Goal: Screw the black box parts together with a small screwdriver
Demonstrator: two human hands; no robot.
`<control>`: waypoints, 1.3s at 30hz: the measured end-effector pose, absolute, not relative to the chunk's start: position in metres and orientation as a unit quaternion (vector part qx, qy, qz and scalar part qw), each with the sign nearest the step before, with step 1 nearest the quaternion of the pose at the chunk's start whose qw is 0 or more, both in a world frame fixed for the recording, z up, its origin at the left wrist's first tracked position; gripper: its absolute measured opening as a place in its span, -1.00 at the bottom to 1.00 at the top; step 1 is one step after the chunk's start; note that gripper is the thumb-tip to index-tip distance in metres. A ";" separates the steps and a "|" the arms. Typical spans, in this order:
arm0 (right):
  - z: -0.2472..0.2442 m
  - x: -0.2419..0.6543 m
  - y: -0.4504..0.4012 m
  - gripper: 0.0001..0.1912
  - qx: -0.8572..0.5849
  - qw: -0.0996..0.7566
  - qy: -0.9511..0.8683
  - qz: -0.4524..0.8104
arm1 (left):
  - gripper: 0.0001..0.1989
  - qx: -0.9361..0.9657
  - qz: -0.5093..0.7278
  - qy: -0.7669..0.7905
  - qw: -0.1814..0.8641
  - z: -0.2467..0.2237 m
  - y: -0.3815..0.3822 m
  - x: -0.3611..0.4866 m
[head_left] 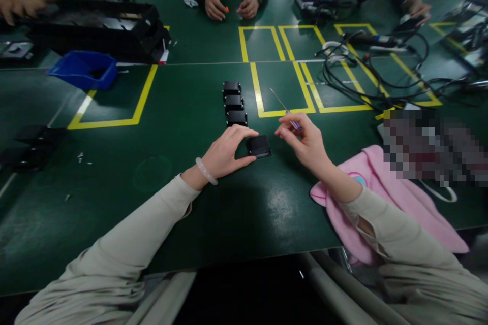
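Note:
My left hand (227, 151) rests on the table with thumb and fingers around the left side of a small black box-shaped part (260, 146). A screwdriver (293, 123) with a purplish handle and thin metal shaft is held in my right hand (305, 139), its tip pointing up and to the left, away from the part. Just beyond my left hand, several similar black parts (234, 102) stand in a row, with small shiny spots at their sides. The nearest of these is partly covered by my fingers.
Pink cloth (375, 162) lies under my right forearm. A blue scoop-like bin (86, 70) and a long black tray (102, 30) stand at the left. Black cables (385, 76) tangle at the right. More black parts (32, 147) sit far left. Co-workers' hands (231, 6) are across the table.

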State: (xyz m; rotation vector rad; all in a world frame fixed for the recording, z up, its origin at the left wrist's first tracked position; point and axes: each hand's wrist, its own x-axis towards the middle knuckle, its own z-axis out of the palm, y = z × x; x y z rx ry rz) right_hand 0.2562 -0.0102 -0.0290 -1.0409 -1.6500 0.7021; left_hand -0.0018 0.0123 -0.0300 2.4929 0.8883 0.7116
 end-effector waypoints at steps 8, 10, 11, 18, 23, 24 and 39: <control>-0.036 0.252 -0.011 -0.50 -0.412 0.349 -0.807 0.241 | -0.83 0.871 0.219 0.376 0.229 -0.028 0.005 -0.009; -0.038 0.252 -0.010 -0.51 -0.411 0.337 -0.810 0.247 | -0.85 0.863 0.223 0.381 0.245 -0.029 0.004 -0.007; -0.039 0.252 -0.009 -0.53 -0.411 0.331 -0.812 0.251 | -0.86 0.860 0.227 0.383 0.251 -0.029 0.004 -0.006; -0.040 0.252 -0.008 -0.64 -0.415 0.318 -0.814 0.252 | -0.90 0.853 0.243 0.381 0.262 -0.026 0.003 0.000; -0.040 0.251 -0.008 -0.66 -0.409 0.318 -0.821 0.241 | -0.91 0.852 0.233 0.378 0.278 -0.027 0.003 0.001; -0.040 0.251 -0.008 -0.67 -0.410 0.317 -0.821 0.239 | -0.91 0.851 0.231 0.376 0.284 -0.027 0.003 0.001; -0.038 0.250 -0.010 -0.62 -0.417 0.305 -0.821 0.242 | -0.79 0.820 0.216 0.461 0.262 -0.002 -0.008 -0.048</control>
